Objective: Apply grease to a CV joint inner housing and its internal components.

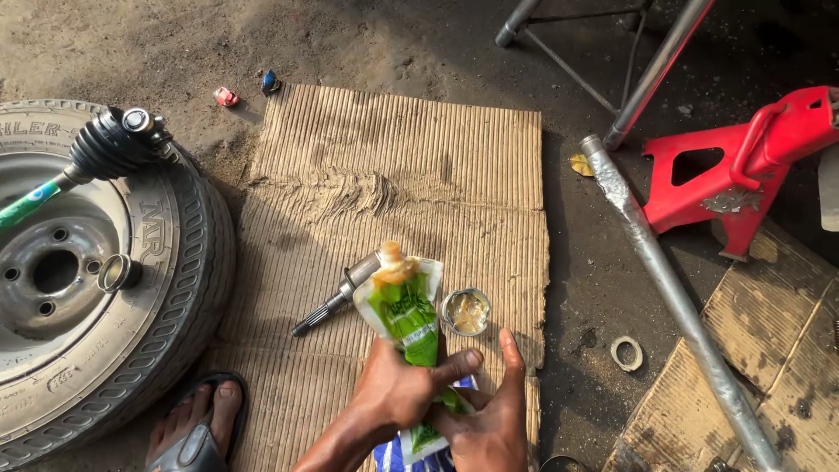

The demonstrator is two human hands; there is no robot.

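Your left hand [398,393] and right hand [489,424] both clamp the green grease pouch [404,315] low down. Its long axis runs away from you, torn mouth pointing up-left, over cardboard [393,157], beside metal cup [466,312] and shaft [336,301].

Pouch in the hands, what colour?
Green and white pouch, tan grease at its open top; head view shows it best.

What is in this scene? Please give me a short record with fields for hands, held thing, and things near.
left hand: grips the green plastic grease pouch, squeezing it
right hand: grips the pouch's lower part
pouch mouth: yellowish grease shows at the top
beside pouch: small round metal cup with grease inside; grey metal axle shaft
surface: brown corrugated cardboard sheet
left side: car wheel with tyre
right side: red metal jack stand
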